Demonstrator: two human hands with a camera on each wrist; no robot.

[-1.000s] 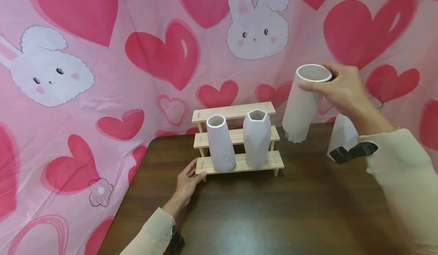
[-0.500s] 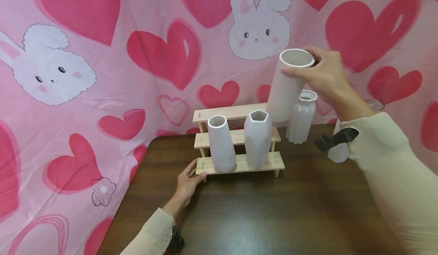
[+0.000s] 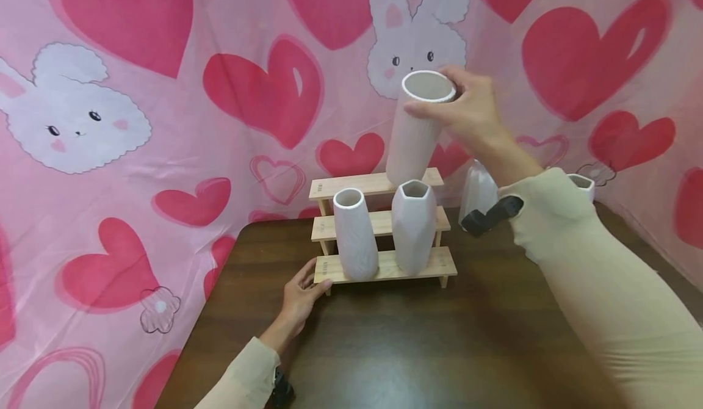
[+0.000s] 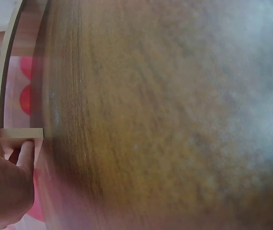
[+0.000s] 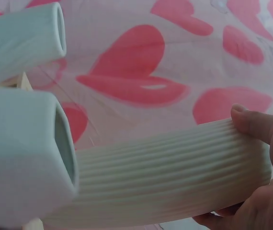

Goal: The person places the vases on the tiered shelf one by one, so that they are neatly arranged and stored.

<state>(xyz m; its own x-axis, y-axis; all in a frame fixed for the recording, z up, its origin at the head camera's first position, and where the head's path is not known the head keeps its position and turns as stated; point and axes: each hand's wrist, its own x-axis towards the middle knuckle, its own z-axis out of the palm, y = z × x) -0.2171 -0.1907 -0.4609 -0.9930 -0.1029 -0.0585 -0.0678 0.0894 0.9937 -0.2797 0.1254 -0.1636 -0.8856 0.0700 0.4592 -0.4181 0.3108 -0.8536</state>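
Right now, the white ribbed ceramic-looking cylinder vase (image 3: 414,134) in your right hand (image 3: 472,110) stands close to upright, its long axis tilted: the round mouth points up and a little to the right, the base down and slightly left. Its body is straight-sided and matt off-white, with fine ridges running lengthwise, a smooth brighter rim and a greyish inside. Your thumb and fingers clamp it near the rim, from either side.

You have its lower end at the right half of the top tier of the three-step pale wooden stand (image 3: 346,184); whether the base touches that board, you cannot tell. Before it, on the bottom tier, stand a white faceted vase with a five-sided mouth (image 3: 414,232) and, to its left, a slim white vase with a round mouth (image 3: 356,238). Your left hand (image 3: 299,296) pinches the left end of that bottom board, low over the dark brown wood-grained bench (image 3: 373,348).
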